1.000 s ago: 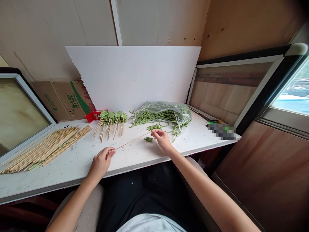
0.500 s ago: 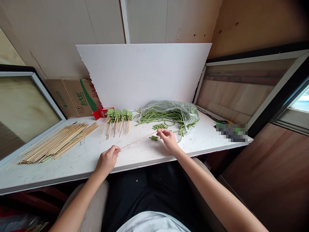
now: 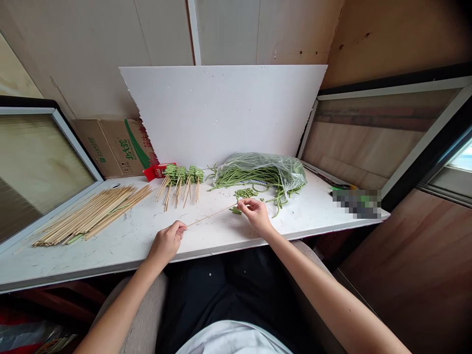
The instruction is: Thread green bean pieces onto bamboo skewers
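A thin wooden skewer [image 3: 212, 215] stretches between my two hands above the front of the white table. Its near-left end is pinched in my left hand [image 3: 168, 240], fingers closed. My right hand [image 3: 254, 214] is closed at the other end, thumb and fingertips together. Just behind my right hand lie short cut green bean pieces [image 3: 246, 193], and a few more bean pieces [image 3: 235, 210] are partly hidden by its fingers. Bundles of skewered beans [image 3: 180, 176] rest further back, bare stick ends pointing toward me.
A large pile of bare skewers [image 3: 88, 216] lies on the left of the table [image 3: 136, 250]. Long green beans spill from a clear plastic bag [image 3: 258, 162] at the back. A white foam board [image 3: 224, 113] and a cardboard box [image 3: 110, 147] stand behind. A blurred dark item [image 3: 356, 204] lies right.
My hands still hold the skewer at both ends. The right hand has shifted slightly left and down, now covering more of the small bean pieces. The view has moved slightly.
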Motion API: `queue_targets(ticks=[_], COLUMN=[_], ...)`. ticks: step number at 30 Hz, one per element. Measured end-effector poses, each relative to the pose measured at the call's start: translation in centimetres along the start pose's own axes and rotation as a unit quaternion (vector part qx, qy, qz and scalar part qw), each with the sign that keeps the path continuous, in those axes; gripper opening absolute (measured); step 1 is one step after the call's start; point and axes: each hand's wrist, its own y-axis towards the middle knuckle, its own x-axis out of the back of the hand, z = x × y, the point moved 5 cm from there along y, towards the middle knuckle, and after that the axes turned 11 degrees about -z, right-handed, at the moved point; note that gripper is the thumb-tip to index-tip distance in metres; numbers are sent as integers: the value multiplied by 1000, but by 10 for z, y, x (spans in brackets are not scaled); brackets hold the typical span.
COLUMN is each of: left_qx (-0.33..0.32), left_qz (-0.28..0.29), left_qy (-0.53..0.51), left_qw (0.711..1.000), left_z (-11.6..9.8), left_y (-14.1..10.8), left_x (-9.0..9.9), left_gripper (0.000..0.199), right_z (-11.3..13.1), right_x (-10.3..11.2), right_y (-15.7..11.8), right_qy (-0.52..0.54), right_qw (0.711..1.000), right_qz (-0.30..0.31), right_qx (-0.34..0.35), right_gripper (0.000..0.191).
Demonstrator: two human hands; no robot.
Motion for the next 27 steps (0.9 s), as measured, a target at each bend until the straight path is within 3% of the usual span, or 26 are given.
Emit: queue_targets(ticks=[6, 17, 27], left_qx=[-14, -36, -51], left_qz=[-4, -5, -4], left_qy=[4, -12, -17], left_qw=[1000, 999, 999], left_z=[-2, -3, -1], left_y=[-1, -3, -5], left_x=[0, -2, -4], left_gripper=[20, 20, 18], right_z=[-3, 3, 3], right_x=[-11, -17, -33], right_y=[-5, -10, -19], right_qy=[31, -13, -12], right_qw=[999, 999, 998], right_qz=[12, 33, 62], right_qx=[-9, 18, -7], right_gripper=[40, 39, 38])
